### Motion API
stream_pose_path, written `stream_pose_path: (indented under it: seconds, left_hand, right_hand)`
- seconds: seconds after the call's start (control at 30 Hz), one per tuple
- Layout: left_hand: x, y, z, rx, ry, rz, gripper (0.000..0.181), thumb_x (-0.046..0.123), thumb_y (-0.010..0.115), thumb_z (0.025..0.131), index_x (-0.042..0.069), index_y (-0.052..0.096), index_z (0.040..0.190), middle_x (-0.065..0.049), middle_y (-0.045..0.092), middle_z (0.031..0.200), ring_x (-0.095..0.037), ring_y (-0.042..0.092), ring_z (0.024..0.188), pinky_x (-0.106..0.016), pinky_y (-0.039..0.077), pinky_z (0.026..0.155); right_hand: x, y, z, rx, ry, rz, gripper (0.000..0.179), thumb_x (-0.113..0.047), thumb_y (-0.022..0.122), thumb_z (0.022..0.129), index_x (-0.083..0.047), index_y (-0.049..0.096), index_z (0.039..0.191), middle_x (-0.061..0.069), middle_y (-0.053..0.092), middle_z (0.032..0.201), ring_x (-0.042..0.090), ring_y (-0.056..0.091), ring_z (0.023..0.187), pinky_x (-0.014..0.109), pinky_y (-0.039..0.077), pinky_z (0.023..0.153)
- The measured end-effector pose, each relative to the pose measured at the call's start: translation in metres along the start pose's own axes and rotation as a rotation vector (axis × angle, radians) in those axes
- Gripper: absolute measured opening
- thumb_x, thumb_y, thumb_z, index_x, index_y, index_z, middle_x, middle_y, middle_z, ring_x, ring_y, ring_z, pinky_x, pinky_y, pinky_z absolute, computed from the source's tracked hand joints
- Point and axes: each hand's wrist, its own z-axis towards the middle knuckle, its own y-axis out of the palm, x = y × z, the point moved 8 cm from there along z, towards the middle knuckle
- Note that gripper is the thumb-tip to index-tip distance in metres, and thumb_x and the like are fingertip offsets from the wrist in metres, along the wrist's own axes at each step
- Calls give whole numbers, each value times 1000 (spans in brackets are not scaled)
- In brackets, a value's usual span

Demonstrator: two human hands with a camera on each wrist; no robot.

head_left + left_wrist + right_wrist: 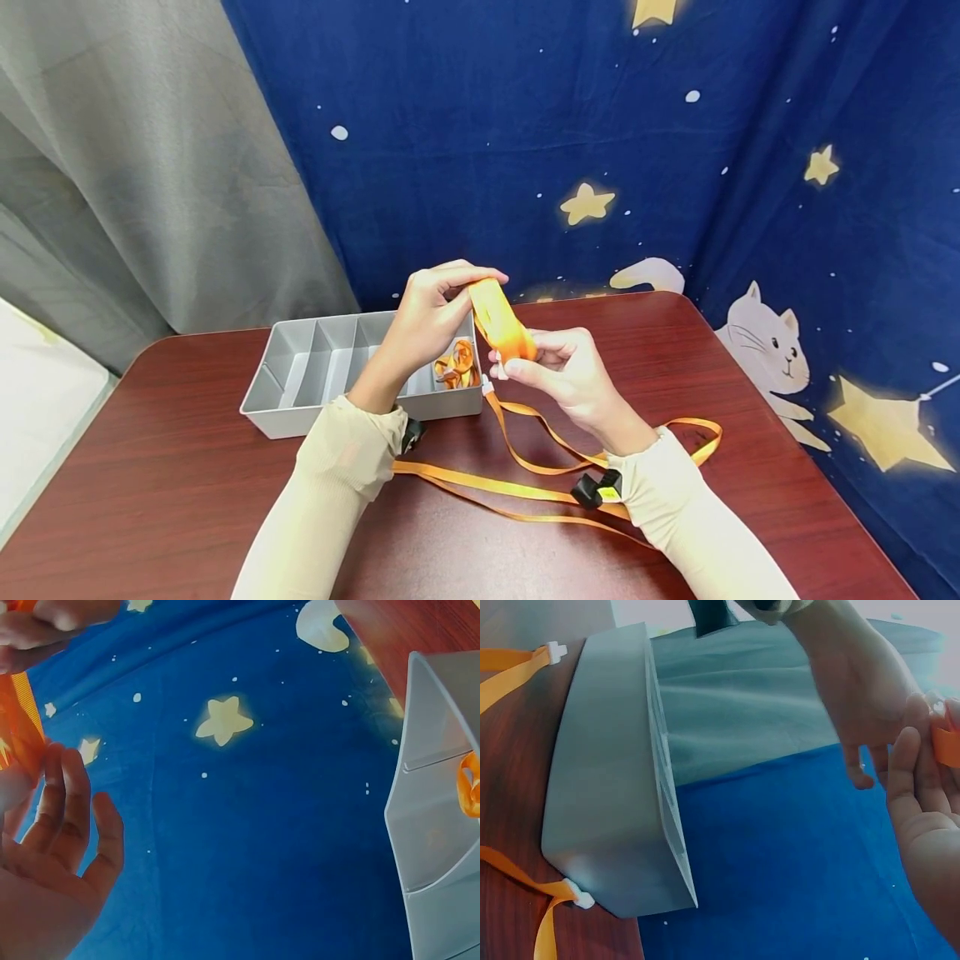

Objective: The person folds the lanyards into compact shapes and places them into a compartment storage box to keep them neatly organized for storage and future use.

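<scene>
Both hands hold a folded orange lanyard (504,323) up over the right end of a grey divided tray. My left hand (435,312) pinches the upper end of the bundle between thumb and fingers. At the lower end, the right hand (566,375) grips it with thumb and fingers, and a small white piece (501,367) shows by the thumb. In the left wrist view, flat orange layers (21,724) run between the two hands. Beneath them, a coiled orange lanyard (456,365) lies in the tray's rightmost compartment.
The grey tray (285,423) with several compartments stands towards the table's back. Loose orange lanyards (517,487) stretch across the dark red table (172,467) beneath the forearms, one with a white clip (487,385) beside the tray's corner. Curtains (480,150) hang behind the table.
</scene>
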Motion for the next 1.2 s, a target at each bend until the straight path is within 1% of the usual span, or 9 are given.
stream_pose_path:
  seconds: [0.23, 0.33, 0.47, 0.63, 0.73, 0.83, 1.0, 1.1, 1.2]
  left_hand:
    - [-5, 3, -3, 6, -31, 28, 19, -1, 63, 95, 7, 77, 105, -2, 72, 96, -15, 60, 83, -25, 50, 69]
    - [-7, 4, -3, 3, -42, 25, 21, -4, 62, 94, 7, 77, 104, -2, 71, 94, -14, 60, 81, -26, 51, 68]
    - [-10, 6, -4, -11, -72, 14, 21, -5, 63, 93, 4, 77, 105, -4, 72, 94, -14, 62, 78, -25, 53, 67]
    - [-15, 11, -6, -39, -99, 13, 21, -6, 62, 90, 1, 76, 104, -6, 71, 91, -17, 61, 75, -26, 54, 65]
    - [-17, 14, -8, -46, -117, -15, 22, -7, 62, 90, 0, 76, 105, -8, 72, 93, -21, 63, 75, -26, 55, 66]
    - [-19, 17, -11, -47, -127, -67, 26, -7, 62, 90, 1, 74, 111, -9, 72, 96, -21, 65, 77, -26, 55, 68]
    - [-17, 19, -13, -11, -67, -119, 34, -8, 62, 89, 6, 68, 119, -9, 71, 90, -19, 65, 72, -28, 53, 65]
    - [-14, 20, -15, 18, -27, -140, 27, -8, 62, 89, 4, 68, 113, -10, 71, 90, -19, 65, 72, -28, 54, 68]
    - [-14, 22, -17, 27, -33, -184, 20, -8, 63, 90, -1, 70, 108, -12, 72, 96, -18, 68, 78, -28, 57, 74]
  right_hand:
    - [-8, -3, 0, 16, -52, 5, 34, -5, 76, 87, 16, 65, 112, 15, 73, 100, 29, 73, 91, 43, 56, 86]
    - [-9, -5, 0, 22, -73, 15, 28, -5, 75, 87, 10, 70, 110, 13, 73, 101, 27, 72, 90, 40, 56, 86]
    - [-8, -6, 1, 27, -79, 62, 23, -5, 75, 88, 2, 73, 110, 12, 72, 101, 25, 72, 88, 37, 57, 85]
    - [-11, -7, 2, 32, -110, 144, 22, -2, 73, 88, -1, 74, 111, 12, 72, 98, 25, 71, 86, 35, 56, 86]
    - [-12, -8, 3, 43, -126, 191, 23, 0, 71, 89, -5, 75, 111, 11, 71, 95, 23, 70, 84, 35, 56, 87]
    - [-13, -9, 5, 57, -129, 218, 20, 4, 67, 90, -3, 75, 107, 11, 70, 92, 22, 68, 84, 34, 55, 87]
    - [-16, -12, 7, 80, -146, 234, 23, 8, 62, 90, -3, 76, 104, 10, 69, 91, 22, 68, 85, 33, 54, 88]
    - [-17, -13, 9, 87, -160, 242, 22, 7, 62, 91, -4, 76, 105, 11, 70, 92, 23, 67, 87, 34, 53, 91]
    - [-19, -15, 10, 102, -173, 241, 20, 6, 63, 92, -2, 76, 106, 11, 70, 92, 23, 67, 88, 35, 53, 92]
